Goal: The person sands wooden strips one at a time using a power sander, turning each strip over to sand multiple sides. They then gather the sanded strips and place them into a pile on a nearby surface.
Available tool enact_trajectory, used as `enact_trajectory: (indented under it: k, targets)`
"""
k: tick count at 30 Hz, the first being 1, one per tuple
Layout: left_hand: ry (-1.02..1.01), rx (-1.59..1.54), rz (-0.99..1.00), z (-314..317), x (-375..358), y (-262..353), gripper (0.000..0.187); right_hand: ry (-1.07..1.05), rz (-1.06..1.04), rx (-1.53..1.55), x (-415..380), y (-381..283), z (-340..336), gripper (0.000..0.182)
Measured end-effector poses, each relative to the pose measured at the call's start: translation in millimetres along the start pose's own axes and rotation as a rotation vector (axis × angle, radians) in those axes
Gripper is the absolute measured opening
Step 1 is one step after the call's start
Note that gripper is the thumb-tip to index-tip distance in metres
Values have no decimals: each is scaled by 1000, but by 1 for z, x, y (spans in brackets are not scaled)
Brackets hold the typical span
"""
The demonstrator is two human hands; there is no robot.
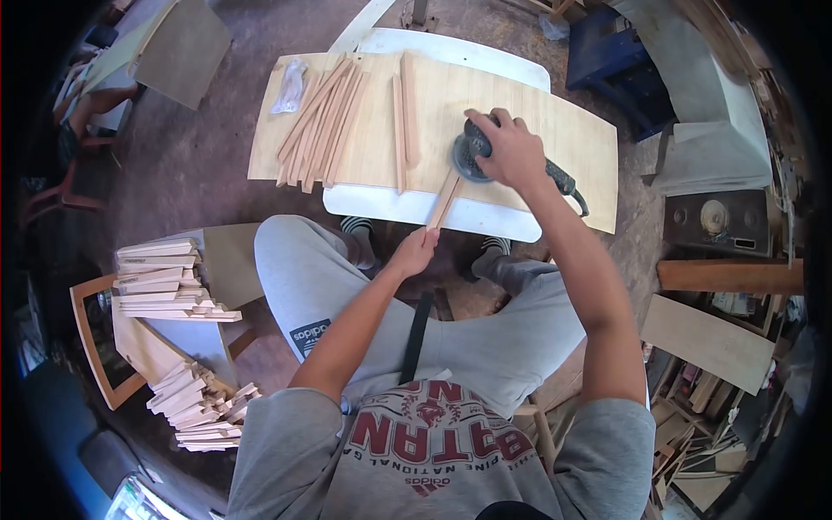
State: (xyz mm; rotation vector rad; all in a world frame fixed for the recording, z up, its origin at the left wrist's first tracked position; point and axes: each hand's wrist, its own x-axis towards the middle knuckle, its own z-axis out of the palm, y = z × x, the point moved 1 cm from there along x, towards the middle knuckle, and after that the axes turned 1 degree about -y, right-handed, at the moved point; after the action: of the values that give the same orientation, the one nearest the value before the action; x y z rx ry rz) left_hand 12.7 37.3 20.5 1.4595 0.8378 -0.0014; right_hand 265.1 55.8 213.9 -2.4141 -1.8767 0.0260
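My left hand (pixel 416 251) is closed round the near end of a thin wooden strip (pixel 445 199), which points away from me over the front edge of the board. My right hand (pixel 511 147) grips a dark round power sander (pixel 468 154), whose pad sits over the strip's far end. Under them lies a pale wooden board (pixel 555 130) on a white table (pixel 364 199). Two or more strips (pixel 406 113) lie left of the sander. Farther left is a loose pile of several strips (pixel 325 126) beside a clear plastic bag (pixel 290 85).
Stacks of wooden strips (pixel 165 277) rest on a low surface at the left, near a wooden frame (pixel 87 347). A blue stand (pixel 607 65) is at the back right. A panel (pixel 706 342) and wood scraps lie at the right. Someone's arm shows at the far left.
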Motion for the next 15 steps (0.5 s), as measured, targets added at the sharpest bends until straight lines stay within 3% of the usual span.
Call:
enact_trajectory:
  k: [4, 10, 13, 15]
  targets:
    - [12, 31, -5, 0, 1, -4, 52, -154, -28, -20, -11, -19, -8, 81]
    - [18, 78, -3, -1, 2, -4, 50, 3, 45, -74, 13, 9, -2, 78]
    - [33, 110, 2, -1, 3, -3, 49, -4, -38, -23, -1, 2, 0, 80]
    - [-3, 33, -41, -1, 2, 0, 49, -154, -73, -31, -11, -15, -10, 81]
